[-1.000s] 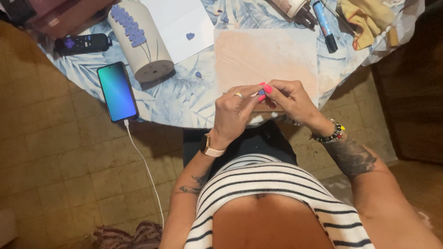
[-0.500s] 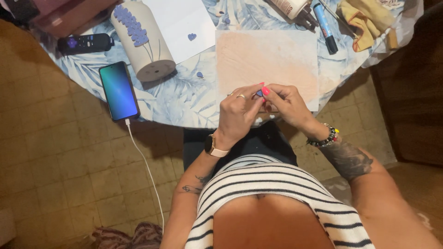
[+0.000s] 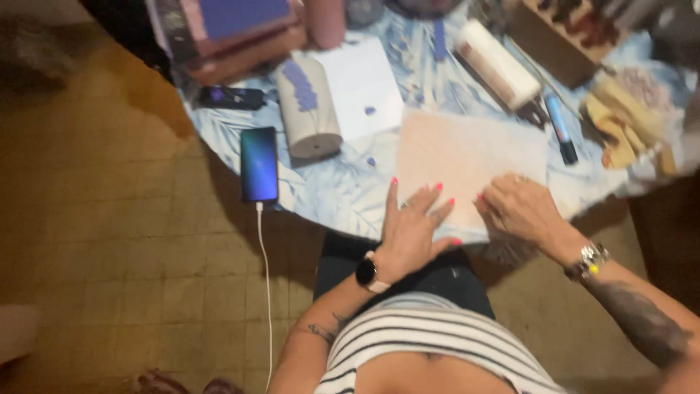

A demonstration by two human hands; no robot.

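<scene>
A pale pink sheet [image 3: 467, 153] lies flat on the table's blue floral cloth [image 3: 343, 191]. My left hand [image 3: 412, 230] rests with fingers spread at the sheet's near left corner, a dark watch on its wrist. My right hand [image 3: 521, 208] lies on the sheet's near right part with the fingers bent. What sits under them is hidden. The small pink thing from earlier is not visible.
A phone [image 3: 259, 164] lies at the table's left edge, its white cable [image 3: 264, 277] hanging to the tiled floor. Beyond are a grey roll with purple marks [image 3: 306, 109], white paper [image 3: 361, 84], a dark remote [image 3: 233, 97], a blue marker [image 3: 561, 128], a white roll [image 3: 496, 64] and yellow cloth [image 3: 620, 124].
Both hands held a small pink thing together at the table edge. They have now parted and dropped onto the pink sheet, the left hand spread flat. The view has shifted.
</scene>
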